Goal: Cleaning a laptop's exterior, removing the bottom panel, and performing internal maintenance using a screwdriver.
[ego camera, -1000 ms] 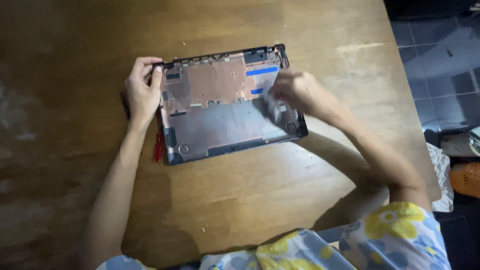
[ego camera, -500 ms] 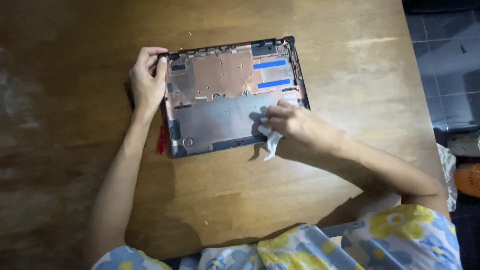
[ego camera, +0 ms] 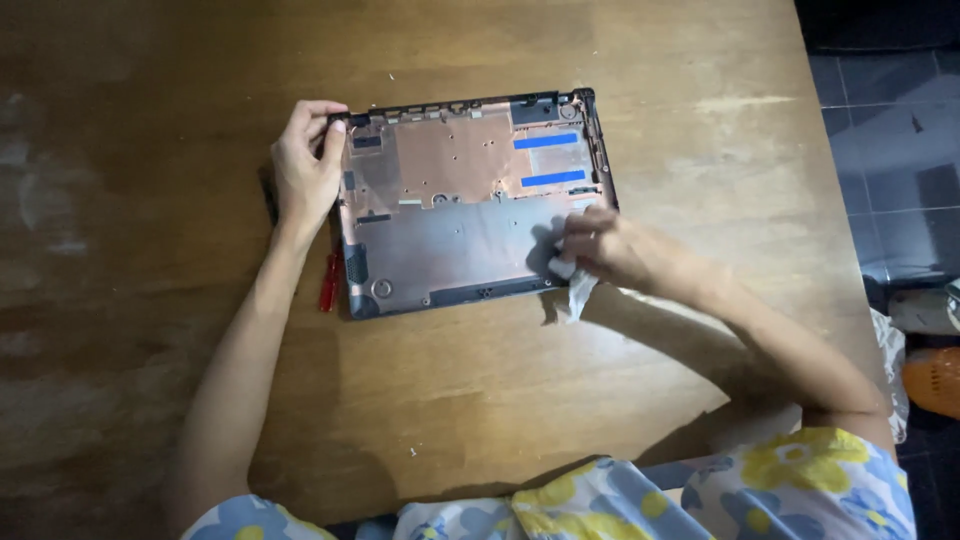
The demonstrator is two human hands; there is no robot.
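Since half a second ago our right hand (ego camera: pixel 610 250) has slid a bit along the lower right of the laptop bottom cover (ego camera: pixel 470 200), dragging the white cloth (ego camera: pixel 572 285) with it, while our left hand (ego camera: pixel 305 170) hasn't budged from the cover's upper left corner.

So, where we're at: the cover lies inside-up on the wooden worktop (ego camera: pixel 480 400), long axis running left to right, slightly tilted so its right end sits a touch higher in view. Copper-coloured shielding fills its upper half, two blue strips (ego camera: pixel 548 158) sit toward its upper right, and the grey plain panel is the lower half.

Our right hand's grip is closed on the cloth, fingers bunched on it and pressing it against the grey panel near the cover's lower right edge; a tail of cloth hangs off past that edge onto the worktop. Our left hand's grip is clamped on the cover's upper left corner, thumb on the inside, fingers wrapped over the rim, pinning it.

From the cloth, the unwiped-looking grey stretch runs leftward along the cover's long axis, so the right hand is the nearer one for it. A red-handled tool (ego camera: pixel 328 282) lies just off the cover's left edge, below our left hand.
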